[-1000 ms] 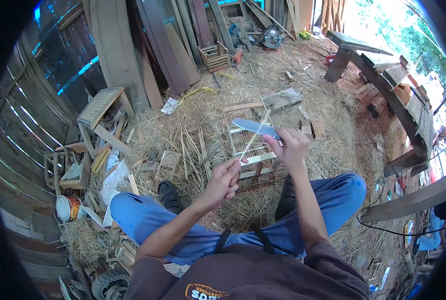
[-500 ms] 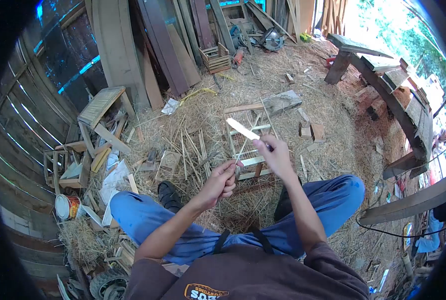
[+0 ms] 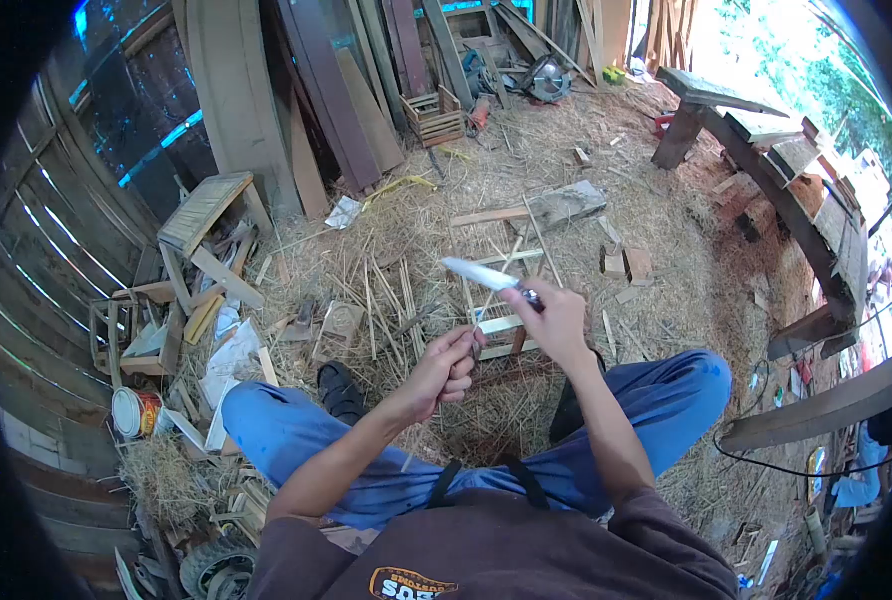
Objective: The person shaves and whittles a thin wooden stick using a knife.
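My right hand [image 3: 554, 318] is closed round the dark handle of a knife [image 3: 478, 272], whose blade points up and to the left. Just left of it and lower, my left hand [image 3: 440, 372] pinches a thin wooden stick [image 3: 479, 318]; most of the stick is hidden by the fingers. The blade is above the left fingertips, apart from them. Beyond both hands a slatted wooden frame [image 3: 506, 322] lies on the straw-covered ground, partly covered by the right hand and the knife.
Several thin sticks [image 3: 396, 295] lie left of the frame. A small slatted table [image 3: 204, 212] stands at the left, with a paint can [image 3: 136, 412] below it. A slatted crate [image 3: 434, 116] and a circular saw [image 3: 546, 80] are at the back. A heavy wooden bench [image 3: 786, 190] stands right.
The knife has moved left and down with my right hand, towards my left hand. The long stick that stuck out above my left hand now shows much less there.
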`<state>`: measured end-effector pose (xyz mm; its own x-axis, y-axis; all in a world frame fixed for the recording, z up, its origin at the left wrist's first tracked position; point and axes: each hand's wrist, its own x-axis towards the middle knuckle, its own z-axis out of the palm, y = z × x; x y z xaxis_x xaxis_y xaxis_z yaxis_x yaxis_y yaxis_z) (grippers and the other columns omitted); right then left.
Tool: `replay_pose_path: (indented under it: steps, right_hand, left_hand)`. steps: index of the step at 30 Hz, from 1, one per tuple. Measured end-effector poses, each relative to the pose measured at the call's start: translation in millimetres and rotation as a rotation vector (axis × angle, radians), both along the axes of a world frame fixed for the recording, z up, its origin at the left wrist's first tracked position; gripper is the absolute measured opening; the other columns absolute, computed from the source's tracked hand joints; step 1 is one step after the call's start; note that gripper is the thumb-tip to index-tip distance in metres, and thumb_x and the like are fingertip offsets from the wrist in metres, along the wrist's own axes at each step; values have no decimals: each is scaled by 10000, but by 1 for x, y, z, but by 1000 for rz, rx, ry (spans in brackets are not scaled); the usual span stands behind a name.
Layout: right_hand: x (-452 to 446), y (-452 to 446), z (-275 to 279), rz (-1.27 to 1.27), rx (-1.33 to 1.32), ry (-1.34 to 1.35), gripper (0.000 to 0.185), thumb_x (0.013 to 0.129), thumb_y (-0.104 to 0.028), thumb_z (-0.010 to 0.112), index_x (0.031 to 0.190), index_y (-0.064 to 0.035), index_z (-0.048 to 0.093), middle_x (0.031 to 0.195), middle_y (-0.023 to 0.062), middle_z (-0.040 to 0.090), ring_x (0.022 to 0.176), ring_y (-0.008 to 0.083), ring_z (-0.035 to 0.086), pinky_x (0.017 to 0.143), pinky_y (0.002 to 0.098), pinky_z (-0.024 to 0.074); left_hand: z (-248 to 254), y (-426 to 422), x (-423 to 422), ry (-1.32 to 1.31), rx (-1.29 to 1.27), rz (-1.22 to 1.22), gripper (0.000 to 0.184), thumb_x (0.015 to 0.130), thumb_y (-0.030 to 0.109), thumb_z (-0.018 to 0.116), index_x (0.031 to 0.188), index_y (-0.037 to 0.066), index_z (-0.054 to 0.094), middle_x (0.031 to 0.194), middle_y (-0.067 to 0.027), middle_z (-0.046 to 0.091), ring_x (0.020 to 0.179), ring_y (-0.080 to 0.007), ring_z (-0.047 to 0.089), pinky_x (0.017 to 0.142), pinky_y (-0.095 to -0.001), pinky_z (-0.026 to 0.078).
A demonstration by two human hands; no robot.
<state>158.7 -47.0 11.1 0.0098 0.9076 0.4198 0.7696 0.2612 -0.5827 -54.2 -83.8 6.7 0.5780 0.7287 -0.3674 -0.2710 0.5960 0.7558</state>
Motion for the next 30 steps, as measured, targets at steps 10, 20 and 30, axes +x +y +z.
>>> replay_pose_path:
  steps: [10,20,30]
  right_hand:
    - [6,-1,-5,41,347,-102,331,812,-432,754,744,-114,693,533,68,570,480,251,572,479,367,416]
    - [-1,0,-16,45,121,50,317,838,-418,743,796,-107,699,513,84,554,455,246,565,466,361,419]
    - [0,-4,-2,64,115,35,311,821,-413,761,802,-107,708,538,96,578,468,267,588,463,367,432]
  left_hand:
    - [9,-3,-2,-3,-27,64,185,1065,350,415,1043,174,469,583,84,237,415,-26,186,370,-217,135]
    - [5,2,2,11,-32,64,174,1069,321,402,1028,163,462,573,79,241,416,-33,198,371,-227,138]
    - [3,2,4,-15,-9,39,219,1060,343,405,950,159,453,572,75,242,423,-47,202,372,-239,145]
